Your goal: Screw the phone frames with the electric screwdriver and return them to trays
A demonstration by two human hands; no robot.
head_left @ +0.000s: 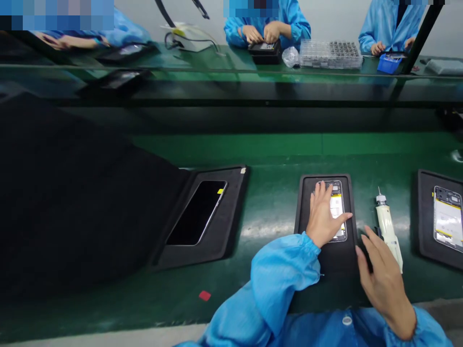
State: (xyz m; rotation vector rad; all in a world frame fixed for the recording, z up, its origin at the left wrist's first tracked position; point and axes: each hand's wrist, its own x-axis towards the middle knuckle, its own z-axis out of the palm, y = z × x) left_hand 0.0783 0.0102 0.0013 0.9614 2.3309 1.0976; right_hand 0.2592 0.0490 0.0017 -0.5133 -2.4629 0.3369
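Fingers spread, my left hand [321, 214] lies over an opened smartphone [339, 212] whose inner parts and white battery face up. That phone rests in a black foam tray [306, 195]. My right hand [384, 274] hovers at the tray's lower right edge with its fingers apart, holding nothing that I can see. Close beside it, a cream electric screwdriver [388, 224] lies on the bench, its bit pointing away from me. Part of the screwdriver's body is covered by my right hand.
On the left, a phone with a dark screen [197, 213] lies in another black tray [226, 236] beside a large black sheet [83, 202]. A third tray [427, 231] holds another opened phone [448, 217]. A red scrap [204, 295] lies in front. Co-workers in blue sit across the bench.
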